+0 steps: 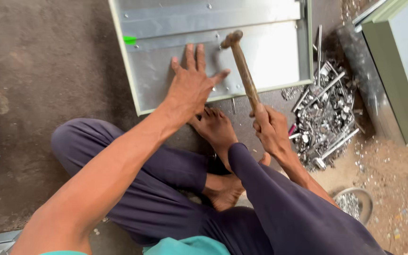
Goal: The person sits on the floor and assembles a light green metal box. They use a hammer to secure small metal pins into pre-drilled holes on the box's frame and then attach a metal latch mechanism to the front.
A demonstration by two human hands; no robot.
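L hand (192,87) flat, fingers spread, pressing on metal panel (270,56) nr its front edge. R hand (270,130) clamped on hammer (242,68) handle, head over panel mid-front. Scrap pile (324,118) by panel's R edge.

**Setting: sheet-metal workshop, work done on the floor**

Bare, dusty concrete floor (48,71) serves as the work surface. A galvanised sheet-metal panel (270,52) with folded edges and rivets lies flat on it. To the right, a heap of metal offcuts and fasteners (324,118); loose shavings scattered over sandy ground near it. A small bowl of metal bits (352,203) sits at lower right. A green-edged metal cabinet part (397,71) lies at the right edge. A wooden-handled hammer (242,68) is in use over the panel.
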